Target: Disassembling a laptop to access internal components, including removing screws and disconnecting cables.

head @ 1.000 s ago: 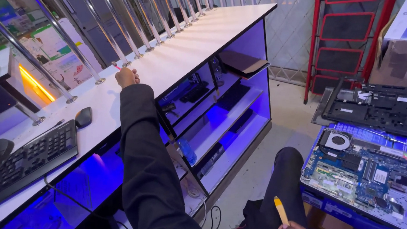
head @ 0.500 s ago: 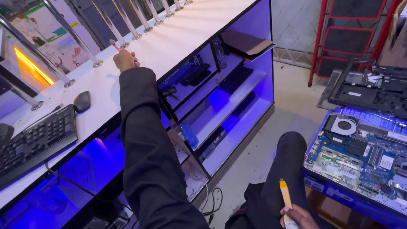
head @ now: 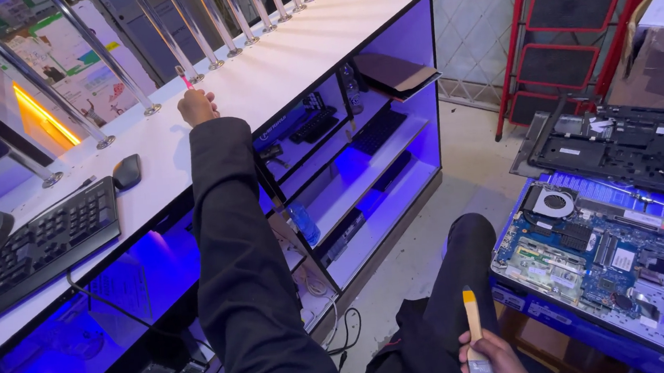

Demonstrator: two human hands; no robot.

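The thin pink tool [head: 184, 76], upper left of frame, looks light and rigid; the left hand [head: 197, 107] fists its lower end, while the right hand [head: 496, 356], bottom right, grips a yellow-handled brush [head: 472, 320] by its base.

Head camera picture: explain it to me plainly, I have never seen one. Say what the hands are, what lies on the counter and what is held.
There is no machine: a person wears a camera on the head, looking down at their own arms. The left hand, in a black sleeve, reaches out over the white counter and holds a small pink tool. The right hand, low by the knee, holds a brush with a yellow handle. On the counter lie a keyboard and a mouse. At right sits an opened laptop, its circuit board bare.
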